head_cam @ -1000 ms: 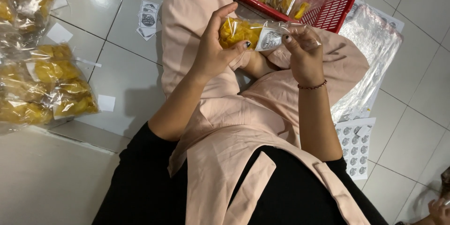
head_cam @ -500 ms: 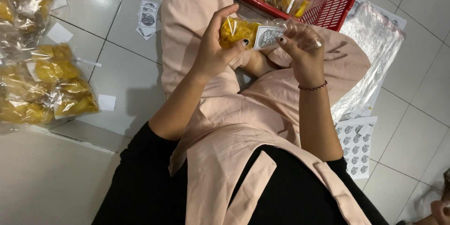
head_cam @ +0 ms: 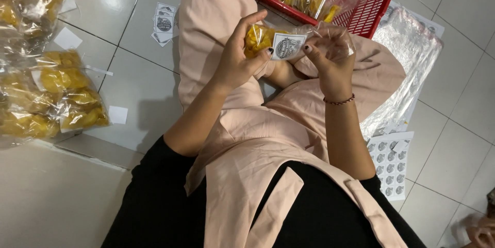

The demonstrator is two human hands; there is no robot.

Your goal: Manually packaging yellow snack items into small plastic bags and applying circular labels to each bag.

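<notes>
I hold a small clear bag of yellow snacks point(head_cam: 258, 39) above my lap. My left hand point(head_cam: 238, 59) grips the filled end of the bag, thumb and fingers wrapped around it. My right hand point(head_cam: 330, 62) pinches the bag's empty clear top and presses a white printed sticker point(head_cam: 287, 46) against the bag with the thumb. A dark bead bracelet point(head_cam: 339, 101) circles my right wrist. I sit on the floor in pink trousers point(head_cam: 216, 26).
A red plastic basket point(head_cam: 371, 0) with several packed snack bags stands ahead. Piles of filled bags point(head_cam: 46, 93) lie at the left. Empty clear bags point(head_cam: 407, 67) and a sticker sheet point(head_cam: 389, 163) lie at the right. Loose stickers point(head_cam: 164, 23) lie on the tiled floor.
The sticker now lies flat against the bag under my right thumb. Both hands stay in nearly the same place.
</notes>
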